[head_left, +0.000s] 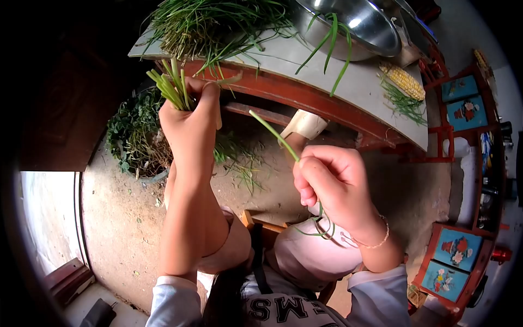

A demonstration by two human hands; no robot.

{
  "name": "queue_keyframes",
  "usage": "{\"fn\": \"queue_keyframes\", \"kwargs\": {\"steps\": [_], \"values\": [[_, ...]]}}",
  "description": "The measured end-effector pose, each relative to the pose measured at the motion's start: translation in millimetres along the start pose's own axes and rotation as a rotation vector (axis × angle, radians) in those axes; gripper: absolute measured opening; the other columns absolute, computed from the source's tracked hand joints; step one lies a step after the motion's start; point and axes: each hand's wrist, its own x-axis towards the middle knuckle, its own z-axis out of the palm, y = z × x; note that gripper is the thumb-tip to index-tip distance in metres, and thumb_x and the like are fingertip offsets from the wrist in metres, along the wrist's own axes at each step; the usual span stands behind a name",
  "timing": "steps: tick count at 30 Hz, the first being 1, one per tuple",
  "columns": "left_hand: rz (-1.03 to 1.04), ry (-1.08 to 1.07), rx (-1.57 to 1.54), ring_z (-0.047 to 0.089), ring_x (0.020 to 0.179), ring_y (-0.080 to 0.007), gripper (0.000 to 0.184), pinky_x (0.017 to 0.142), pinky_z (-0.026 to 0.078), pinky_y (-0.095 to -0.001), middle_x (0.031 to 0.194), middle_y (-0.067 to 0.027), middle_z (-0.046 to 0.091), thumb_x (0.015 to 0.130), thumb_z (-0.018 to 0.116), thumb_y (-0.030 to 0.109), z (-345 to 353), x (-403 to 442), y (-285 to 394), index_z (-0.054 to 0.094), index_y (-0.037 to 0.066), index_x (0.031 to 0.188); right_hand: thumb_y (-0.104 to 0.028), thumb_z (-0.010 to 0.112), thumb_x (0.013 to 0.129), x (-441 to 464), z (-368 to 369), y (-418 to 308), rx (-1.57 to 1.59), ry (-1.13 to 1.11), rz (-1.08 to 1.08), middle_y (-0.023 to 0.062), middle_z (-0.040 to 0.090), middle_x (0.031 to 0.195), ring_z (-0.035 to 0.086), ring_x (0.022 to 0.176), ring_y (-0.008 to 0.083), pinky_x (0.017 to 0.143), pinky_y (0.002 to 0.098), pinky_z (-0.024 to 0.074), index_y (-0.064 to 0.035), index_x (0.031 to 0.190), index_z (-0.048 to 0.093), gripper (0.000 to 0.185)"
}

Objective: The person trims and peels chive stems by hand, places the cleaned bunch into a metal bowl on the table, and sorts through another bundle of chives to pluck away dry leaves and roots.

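Note:
My left hand (192,117) is closed around a bunch of garlic chives (172,86), their pale green stalk ends sticking up past the thumb. To the right, my right hand (335,177) pinches a single garlic chive (273,134) between thumb and fingers. Its stalk end points up and left, and its thin leaves hang below the fist over my leg. A large pile of garlic chives (218,24) lies on the table just beyond my left hand. The two hands are apart.
The grey table (359,92) with a red edge holds a steel basin (354,32), with loose leaves over its rim, and corn cobs (403,80). Below stands a container of leafy greens (139,136); trimmings (245,166) litter the floor. A red cabinet (454,253) is at right.

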Motion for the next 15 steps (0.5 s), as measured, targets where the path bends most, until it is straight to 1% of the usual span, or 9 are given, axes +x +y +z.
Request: {"fn": "queue_keyframes", "kwargs": {"steps": [2, 3, 5, 7, 9, 10, 11, 13, 15], "values": [[-0.299, -0.087, -0.149, 0.034, 0.042, -0.0011, 0.008, 0.038, 0.024, -0.0165, 0.056, 0.006, 0.043, 0.075, 0.059, 0.004, 1, 1, 0, 0.054, 0.005, 0.082, -0.008, 0.049, 0.082, 1, -1, 3, 0.039, 0.048, -0.081, 0.002, 0.049, 0.059, 0.043, 0.049, 0.0044, 0.045, 0.0171, 0.0364, 0.0008, 0.067, 0.049, 0.018], [-0.287, -0.088, -0.128, 0.034, 0.042, -0.0011, 0.008, 0.038, 0.024, -0.0165, 0.056, 0.006, 0.043, 0.075, 0.059, 0.004, -1, 1, 7, 0.054, 0.005, 0.082, -0.008, 0.049, 0.082, 3, 3, 5, 0.058, 0.039, -0.092, 0.002, 0.049, 0.059, 0.043, 0.049, 0.0044, 0.045, 0.0171, 0.0364, 0.0008, 0.067, 0.049, 0.018], [-0.377, -0.064, -0.266, 0.032, 0.042, -0.0003, 0.01, 0.038, 0.022, -0.0159, 0.056, 0.006, 0.04, 0.076, 0.058, 0.004, 7, -8, 14, 0.055, 0.006, 0.085, -0.005, 0.052, 0.081, 7, 3, 9, -0.104, 0.11, -0.229, -0.0005, 0.047, 0.058, 0.042, 0.051, 0.0025, 0.046, 0.0165, 0.0349, 0.0006, 0.067, 0.049, 0.015], [-0.496, -0.271, -0.501, 0.028, 0.041, -0.0014, 0.014, 0.038, 0.021, -0.0171, 0.07, 0.0032, 0.043, 0.08, 0.054, 0.008, 3, -18, 13, 0.055, 0.004, 0.093, -0.005, 0.054, 0.079, 7, 5, 8, -0.162, 0.148, -0.285, -0.0021, 0.048, 0.057, 0.043, 0.051, 0.0011, 0.046, 0.0159, 0.0346, 0.0011, 0.068, 0.051, 0.014], [-0.605, -0.419, -0.646, 0.027, 0.04, -0.002, 0.02, 0.038, 0.021, -0.0182, 0.072, 0.0031, 0.042, 0.083, 0.05, 0.016, 3, -22, 22, 0.053, 0.003, 0.098, -0.004, 0.056, 0.078, 9, 6, 8, -0.22, 0.188, -0.342, -0.0037, 0.049, 0.056, 0.044, 0.052, -0.0003, 0.045, 0.0153, 0.0343, 0.0017, 0.068, 0.052, 0.012], [-0.615, -0.507, -0.674, 0.026, 0.04, -0.0021, 0.027, 0.038, 0.02, -0.0181, 0.072, 0.0035, 0.041, 0.085, 0.045, 0.021, 4, -23, 25, 0.05, 0.001, 0.103, -0.004, 0.057, 0.077, 10, 7, 10, -0.266, 0.185, -0.4, -0.0027, 0.05, 0.055, 0.045, 0.051, 0.0, 0.045, 0.0156, 0.035, 0.0017, 0.068, 0.053, 0.012], [-0.666, -0.557, -0.754, 0.025, 0.04, -0.0018, 0.03, 0.037, 0.019, -0.0176, 0.071, 0.0042, 0.04, 0.084, 0.045, 0.021, 6, -25, 29, 0.048, 0.0, 0.106, -0.004, 0.057, 0.077, 12, 6, 11, -0.314, 0.182, -0.455, -0.0018, 0.051, 0.055, 0.046, 0.051, 0.0003, 0.045, 0.0158, 0.0358, 0.0017, 0.068, 0.053, 0.011], [-0.722, -0.678, -0.833, 0.024, 0.04, -0.0015, 0.031, 0.037, 0.017, -0.0172, 0.068, 0.0056, 0.039, 0.083, 0.047, 0.021, 7, -27, 29, 0.047, 0.001, 0.107, -0.004, 0.059, 0.076, 13, 5, 13, -0.387, 0.202, -0.5, 0.0005, 0.053, 0.055, 0.049, 0.049, 0.002, 0.044, 0.0171, 0.0367, 0.0016, 0.069, 0.053, 0.01], [-0.721, -0.689, -0.846, 0.025, 0.041, -0.0004, 0.029, 0.038, 0.015, -0.0168, 0.063, 0.0072, 0.039, 0.081, 0.052, 0.019, 11, -34, 31, 0.05, 0.002, 0.104, -0.004, 0.061, 0.073, 14, 7, 12, -0.436, 0.243, -0.561, 0.0042, 0.055, 0.056, 0.052, 0.048, 0.0067, 0.043, 0.0199, 0.0386, 0.0007, 0.07, 0.054, 0.009]]}}
